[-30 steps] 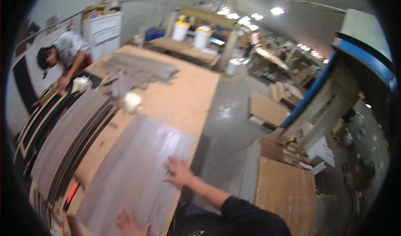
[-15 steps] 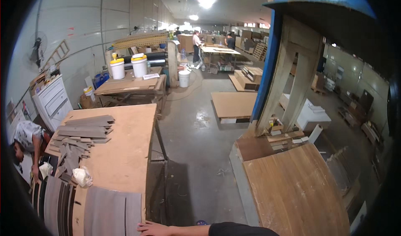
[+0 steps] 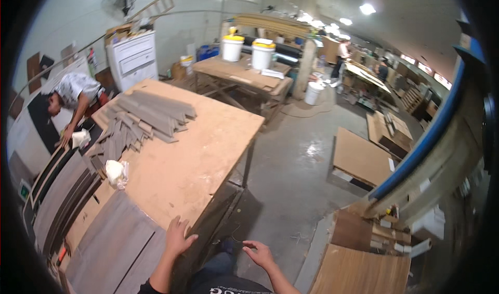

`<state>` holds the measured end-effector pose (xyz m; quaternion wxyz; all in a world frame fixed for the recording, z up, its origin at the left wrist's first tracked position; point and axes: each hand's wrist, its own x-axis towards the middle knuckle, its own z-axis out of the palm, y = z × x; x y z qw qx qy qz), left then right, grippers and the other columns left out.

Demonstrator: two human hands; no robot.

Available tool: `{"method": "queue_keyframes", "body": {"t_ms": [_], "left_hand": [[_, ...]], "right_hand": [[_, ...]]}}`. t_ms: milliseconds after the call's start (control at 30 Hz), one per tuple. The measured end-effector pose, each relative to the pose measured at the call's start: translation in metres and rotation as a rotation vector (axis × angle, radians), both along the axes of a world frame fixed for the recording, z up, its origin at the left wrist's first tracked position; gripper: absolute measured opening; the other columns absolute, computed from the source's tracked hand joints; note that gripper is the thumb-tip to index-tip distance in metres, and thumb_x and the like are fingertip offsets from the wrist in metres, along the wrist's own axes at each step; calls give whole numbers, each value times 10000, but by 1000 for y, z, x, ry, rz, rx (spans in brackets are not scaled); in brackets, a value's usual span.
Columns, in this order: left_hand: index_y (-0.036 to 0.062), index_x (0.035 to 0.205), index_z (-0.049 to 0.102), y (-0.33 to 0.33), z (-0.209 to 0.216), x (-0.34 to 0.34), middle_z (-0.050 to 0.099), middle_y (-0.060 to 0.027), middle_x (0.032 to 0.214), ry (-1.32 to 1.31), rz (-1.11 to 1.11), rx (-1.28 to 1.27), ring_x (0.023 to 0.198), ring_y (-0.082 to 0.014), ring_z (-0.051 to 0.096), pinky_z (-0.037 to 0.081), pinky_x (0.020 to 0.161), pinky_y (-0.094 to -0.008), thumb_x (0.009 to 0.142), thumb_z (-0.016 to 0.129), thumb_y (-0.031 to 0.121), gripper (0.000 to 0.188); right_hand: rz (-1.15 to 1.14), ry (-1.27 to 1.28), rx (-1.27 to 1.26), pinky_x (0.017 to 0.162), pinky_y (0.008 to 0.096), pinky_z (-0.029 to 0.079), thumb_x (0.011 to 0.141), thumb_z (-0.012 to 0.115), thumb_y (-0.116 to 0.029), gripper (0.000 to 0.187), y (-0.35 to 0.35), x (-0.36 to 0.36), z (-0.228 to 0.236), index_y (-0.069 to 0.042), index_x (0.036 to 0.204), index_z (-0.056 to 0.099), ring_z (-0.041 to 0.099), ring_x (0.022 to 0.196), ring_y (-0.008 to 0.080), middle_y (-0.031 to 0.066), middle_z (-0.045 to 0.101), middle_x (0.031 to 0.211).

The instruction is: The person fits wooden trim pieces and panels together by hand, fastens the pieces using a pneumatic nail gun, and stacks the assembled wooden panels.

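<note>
My left hand [image 3: 179, 237] is open with fingers spread, above the near right edge of a wooden work table [image 3: 208, 133]. It holds nothing and is nearest to a grey-brown board [image 3: 106, 237] with a dark slit or seam along it; whether it touches the table is hard to tell. My right hand [image 3: 260, 254] hangs over the floor beside the table, empty, thumb and fingers apart. Farther up the table lies a loose pile of grey-brown strips [image 3: 148, 114]. A white crumpled bundle in plastic [image 3: 117, 173] sits between the pile and the board.
At the left, another person [image 3: 80, 96] bends over curved panels [image 3: 62, 205]. An orange-handled tool [image 3: 63, 252] lies near the board. Lidded white buckets [image 3: 262, 56] stand on a farther table. At right are a blue-framed machine [image 3: 416, 148], a wood-grain panel [image 3: 358, 270] and flat stacked boards [image 3: 364, 156].
The view has swung left, so the table shows more fully. The single hand at the board's edge has left it; both my hands now show, raised and apart.
</note>
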<state>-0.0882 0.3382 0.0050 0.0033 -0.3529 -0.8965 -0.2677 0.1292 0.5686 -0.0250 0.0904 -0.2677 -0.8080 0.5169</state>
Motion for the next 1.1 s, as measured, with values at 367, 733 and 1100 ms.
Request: {"method": "queue_keyframes", "body": {"t_ms": [367, 733, 1100], "left_hand": [[41, 1238, 554, 153, 4, -255, 563, -132, 1211, -457, 495, 747, 1121, -257, 516, 418, 956, -349, 768, 687, 144, 499], [54, 1404, 352, 210, -9, -440, 326, -248, 1434, -183, 993, 260, 1340, -378, 300, 297, 1091, -440, 713, 716, 255, 807], [31, 1428, 290, 262, 11, -465, 327, -272, 1428, -125, 1162, -312, 1332, -398, 319, 269, 1101, -453, 673, 728, 240, 897]], "right_hand": [[55, -142, -71, 862, 302, 503, 833, 704, -241, 340, 179, -89, -39, -83, 1131, 662, 657, 959, 163, 71, 692, 1056], [-213, 314, 42, 760, 292, 517, 805, 670, -64, 134, 301, -248, 7, -25, 932, 686, 661, 798, 175, 96, 693, 869], [728, 322, -11, 610, 268, 526, 811, 662, -118, 124, 296, -448, 14, -75, 918, 705, 668, 670, 164, 86, 684, 844]]}}
